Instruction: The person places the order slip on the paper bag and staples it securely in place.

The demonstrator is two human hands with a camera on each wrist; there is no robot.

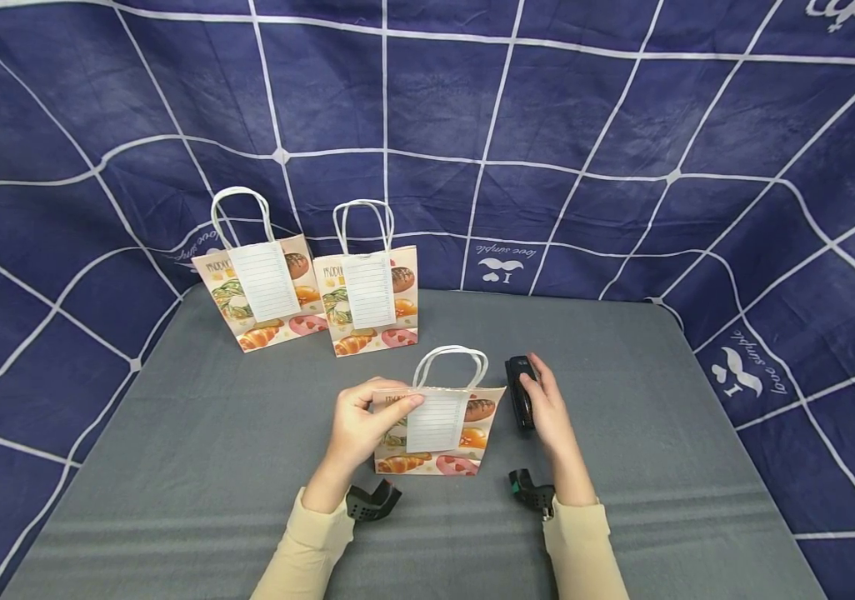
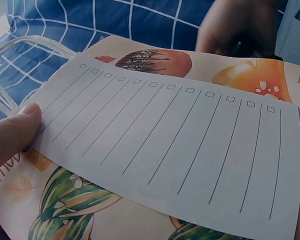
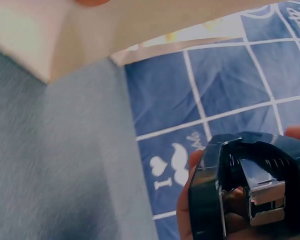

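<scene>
A small food-print paper bag with white twisted handles stands in front of me. Against its front lies a white lined checklist sheet, its top at the bag's upper edge. My left hand pinches the bag's upper left part, the thumb pressing on the sheet's corner. To the right of the bag, my right hand holds a black stapler apart from it. In the right wrist view the stapler's metal front end shows, fingers wrapped along its side.
Two matching paper bags stand at the back left, each with a white sheet on its front. The table has a grey cloth. Blue white-gridded fabric rises behind and at both sides.
</scene>
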